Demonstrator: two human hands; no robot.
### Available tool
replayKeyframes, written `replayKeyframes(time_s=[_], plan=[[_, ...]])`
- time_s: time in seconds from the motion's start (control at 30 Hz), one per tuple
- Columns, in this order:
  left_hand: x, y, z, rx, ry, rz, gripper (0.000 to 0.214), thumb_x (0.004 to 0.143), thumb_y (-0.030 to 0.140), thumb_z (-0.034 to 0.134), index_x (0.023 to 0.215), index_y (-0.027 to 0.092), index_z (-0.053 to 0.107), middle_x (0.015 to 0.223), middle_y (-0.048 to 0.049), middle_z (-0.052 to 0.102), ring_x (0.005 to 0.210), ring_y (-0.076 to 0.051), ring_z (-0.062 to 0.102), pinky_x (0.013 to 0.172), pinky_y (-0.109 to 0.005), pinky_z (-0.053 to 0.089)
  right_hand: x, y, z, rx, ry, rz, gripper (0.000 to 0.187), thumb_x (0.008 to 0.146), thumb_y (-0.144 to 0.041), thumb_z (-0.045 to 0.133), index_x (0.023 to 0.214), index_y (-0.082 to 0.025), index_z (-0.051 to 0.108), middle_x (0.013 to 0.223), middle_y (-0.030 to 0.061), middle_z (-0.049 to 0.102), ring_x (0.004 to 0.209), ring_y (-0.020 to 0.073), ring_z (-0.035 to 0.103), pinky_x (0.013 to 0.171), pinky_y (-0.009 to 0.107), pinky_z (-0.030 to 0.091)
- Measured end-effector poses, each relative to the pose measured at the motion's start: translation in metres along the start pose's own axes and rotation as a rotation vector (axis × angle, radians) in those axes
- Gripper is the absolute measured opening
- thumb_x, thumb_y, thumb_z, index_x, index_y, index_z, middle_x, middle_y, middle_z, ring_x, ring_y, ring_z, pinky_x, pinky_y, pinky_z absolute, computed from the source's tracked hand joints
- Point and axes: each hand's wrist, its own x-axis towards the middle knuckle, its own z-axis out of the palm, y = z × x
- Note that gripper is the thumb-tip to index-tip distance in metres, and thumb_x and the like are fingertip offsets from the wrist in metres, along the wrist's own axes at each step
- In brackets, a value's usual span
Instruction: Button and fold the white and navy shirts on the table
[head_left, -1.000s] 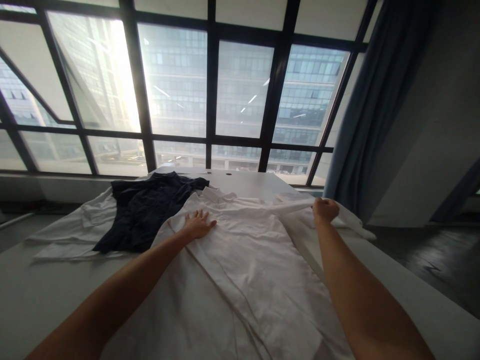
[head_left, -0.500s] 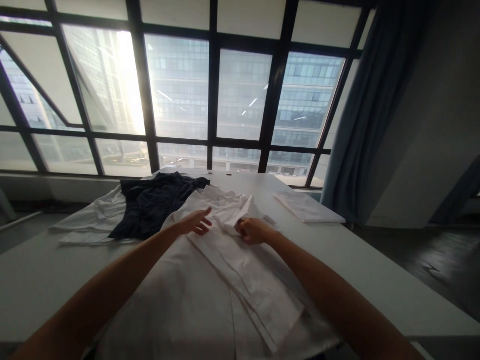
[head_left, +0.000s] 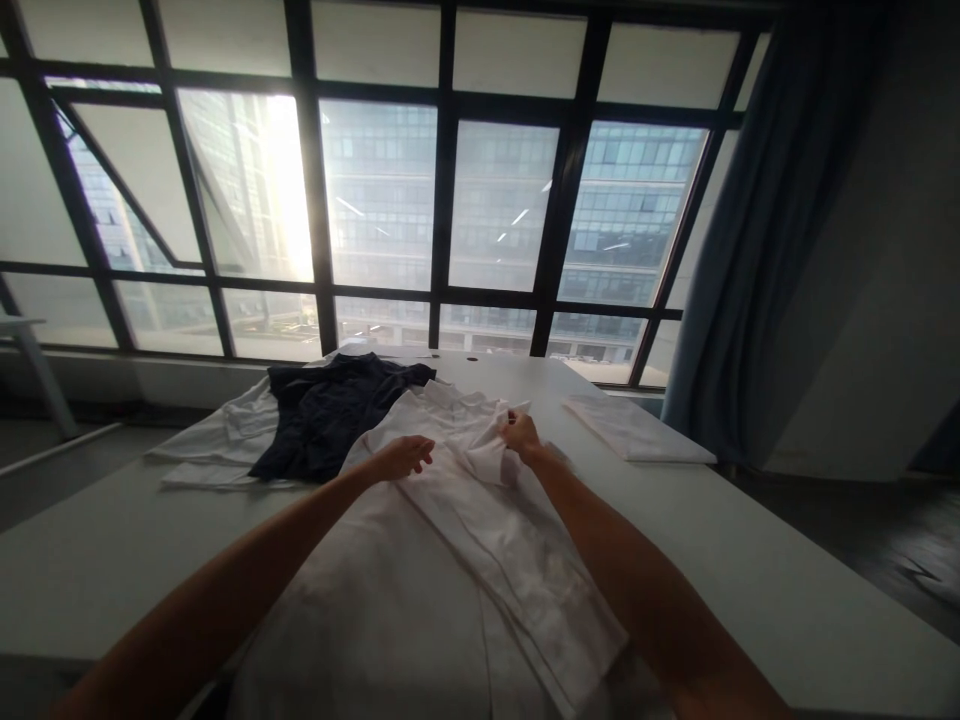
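Observation:
A white long-sleeved shirt (head_left: 390, 580) is spread over the table, its collar toward the window and one sleeve folded lengthwise across the body. My right hand (head_left: 519, 432) pinches the white cloth near the shoulder on the right side, lifting a small fold. Over the left part of the shirt's upper body is my left hand (head_left: 405, 458), fingers loosely bent and a little apart, with no cloth seen in them. The shirt's lower end runs out of view at the bottom.
A dark navy garment (head_left: 330, 415) lies left of the shirt, on top of other white clothing (head_left: 214, 445). At the right edge of the white table (head_left: 712, 540) is a flat folded white piece (head_left: 637, 430). Windows (head_left: 382, 200) and a blue curtain (head_left: 750, 270) stand beyond.
My right hand has moved up and outward to the shoulder area, drawing the cloth with it. My left hand's fingers have curled in slightly. The view has shifted a little.

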Motion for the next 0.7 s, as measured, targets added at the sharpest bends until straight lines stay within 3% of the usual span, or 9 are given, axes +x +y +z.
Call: replayKeyframes(time_s=[0.07,0.1,0.17,0.27,0.33,0.4,0.5,0.57,0.7], plan=[[-0.011,-0.001,-0.013,-0.153,-0.003,-0.09,0.086,0.077,0.082,0.04,0.123,0.011,0.056,0.103,-0.0176,0.07,0.07,-0.02,0.066,0.052,-0.024,0.045,-0.019,-0.017,0.003,-0.076,0.024,-0.286,0.016,0.081,-0.022,0.054,0.093,-0.017,0.063,0.092,0.0068,0.069,0.085,0.0184,0.063,0.074,0.028,0.053],[-0.017,0.0,-0.02,-0.236,-0.018,-0.135,0.09,0.078,0.084,0.034,0.127,0.011,0.053,0.104,-0.0183,0.07,0.072,-0.021,0.067,0.053,-0.024,0.046,-0.032,-0.025,0.004,-0.114,-0.04,-0.452,0.017,0.081,-0.021,0.054,0.094,-0.017,0.064,0.094,0.0071,0.069,0.086,0.0191,0.063,0.077,0.03,0.052],[-0.031,0.002,-0.035,-0.355,-0.065,-0.212,0.095,0.077,0.087,0.027,0.131,0.012,0.049,0.103,-0.0187,0.071,0.076,-0.023,0.068,0.055,-0.026,0.048,-0.059,-0.041,0.003,-0.151,-0.364,-0.706,0.017,0.082,-0.025,0.058,0.093,-0.018,0.068,0.098,0.0074,0.071,0.087,0.02,0.064,0.082,0.033,0.052],[-0.049,0.008,-0.051,-0.348,-0.171,-0.326,0.097,0.073,0.09,0.028,0.13,0.014,0.051,0.096,-0.0166,0.071,0.077,-0.026,0.069,0.056,-0.028,0.05,-0.089,-0.052,-0.002,-0.134,-0.875,-0.806,0.026,0.079,-0.038,0.07,0.098,-0.02,0.072,0.105,0.0068,0.072,0.096,0.0208,0.065,0.089,0.036,0.05],[-0.057,0.011,-0.053,-0.283,-0.242,-0.362,0.094,0.071,0.089,0.037,0.128,0.016,0.053,0.091,-0.0137,0.071,0.075,-0.026,0.069,0.056,-0.029,0.052,-0.09,-0.05,-0.007,-0.137,-0.972,-0.739,0.039,0.078,-0.049,0.071,0.104,-0.021,0.072,0.11,0.0062,0.071,0.101,0.0211,0.065,0.091,0.036,0.05],[-0.06,0.013,-0.049,-0.176,-0.302,-0.349,0.086,0.068,0.08,0.057,0.127,0.017,0.054,0.091,-0.0102,0.07,0.074,-0.024,0.068,0.058,-0.029,0.053,-0.076,-0.041,-0.012,-0.198,-0.863,-0.653,0.043,0.081,-0.055,0.065,0.105,-0.019,0.073,0.106,0.0067,0.073,0.096,0.0211,0.067,0.087,0.034,0.052],[-0.059,0.012,-0.036,-0.012,-0.333,-0.299,0.083,0.058,0.049,0.084,0.128,0.019,0.052,0.089,-0.0039,0.067,0.072,-0.019,0.066,0.06,-0.027,0.055,-0.041,-0.018,-0.023,-0.497,-0.535,-0.505,0.037,0.086,-0.049,0.061,0.099,-0.017,0.075,0.1,0.0089,0.074,0.09,0.0227,0.069,0.085,0.034,0.052],[-0.058,0.011,-0.031,0.034,-0.351,-0.286,0.092,0.054,0.031,0.085,0.136,0.02,0.044,0.085,0.0007,0.063,0.068,-0.017,0.065,0.061,-0.028,0.056,-0.019,0.001,-0.032,-0.761,-0.394,-0.372,0.034,0.086,-0.043,0.061,0.108,-0.019,0.073,0.114,0.0099,0.07,0.105,0.025,0.065,0.095,0.035,0.047],[-0.067,0.016,-0.039,0.113,-0.426,-0.271,0.1,0.06,0.024,0.078,0.147,0.025,0.027,0.082,0.0035,0.062,0.064,-0.018,0.064,0.054,-0.028,0.054,0.003,0.04,-0.052,-1.0,-0.349,-0.164,0.054,0.089,-0.044,0.056,0.138,-0.024,0.053,0.149,0.0083,0.044,0.134,0.0265,0.044,0.11,0.04,0.035]])
